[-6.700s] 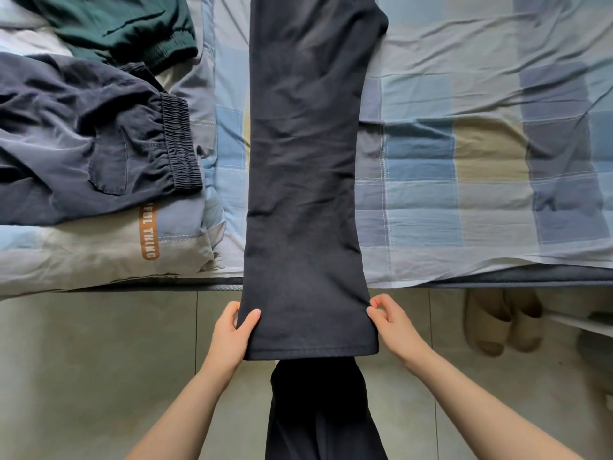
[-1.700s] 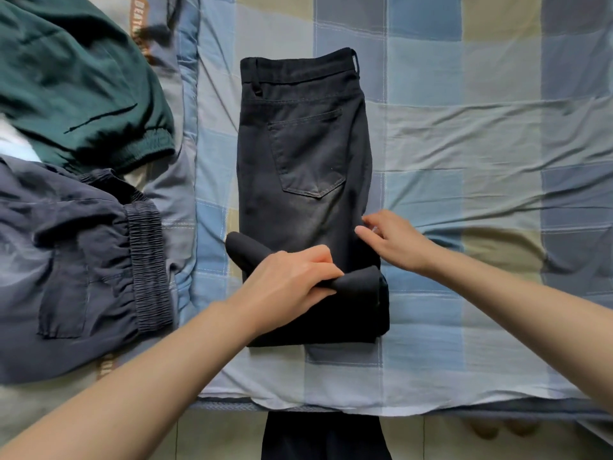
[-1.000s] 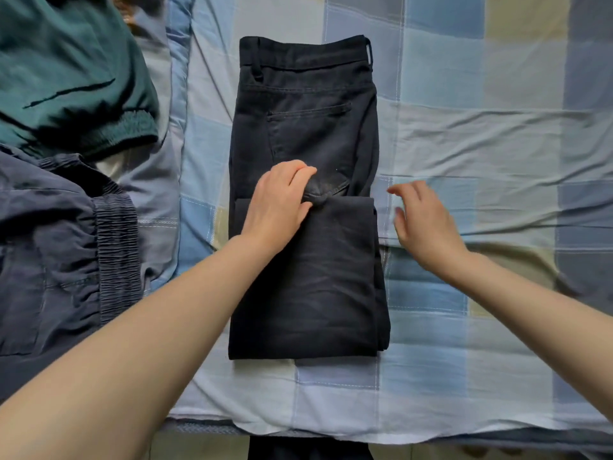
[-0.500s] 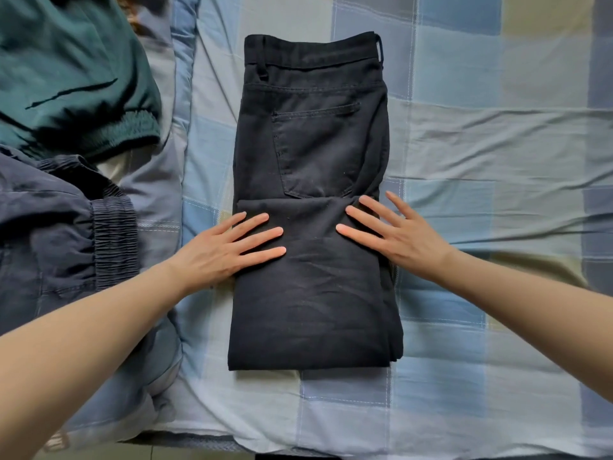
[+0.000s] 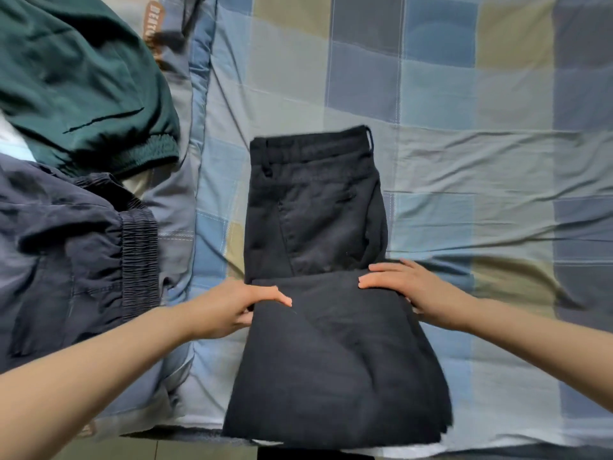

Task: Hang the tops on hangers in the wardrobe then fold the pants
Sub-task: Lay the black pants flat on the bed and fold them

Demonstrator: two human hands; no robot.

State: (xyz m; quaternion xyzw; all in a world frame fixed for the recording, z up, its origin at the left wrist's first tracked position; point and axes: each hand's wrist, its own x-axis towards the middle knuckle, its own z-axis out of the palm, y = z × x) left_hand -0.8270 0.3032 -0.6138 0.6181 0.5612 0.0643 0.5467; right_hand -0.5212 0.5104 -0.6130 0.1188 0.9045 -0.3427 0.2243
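Black pants (image 5: 315, 210) lie in the middle of the checked bed sheet (image 5: 491, 167), waistband at the far end, with the legs folded up over the seat. My left hand (image 5: 229, 307) grips the left end of the folded edge, thumb on top and fingers underneath. On the right end of that edge my right hand (image 5: 411, 287) holds the fabric with its fingers over the top. The near folded part looks raised off the bed toward me.
A dark green garment (image 5: 76, 78) with an elastic hem lies at the far left. Navy pants (image 5: 66, 254) with a gathered waistband sit below it on a grey quilt. The bed's front edge and a strip of floor (image 5: 166, 451) run along the bottom.
Both hands lay flat on the folded pants; now they grip the folded edge at its two ends and the near part has risen. The view has pulled back.
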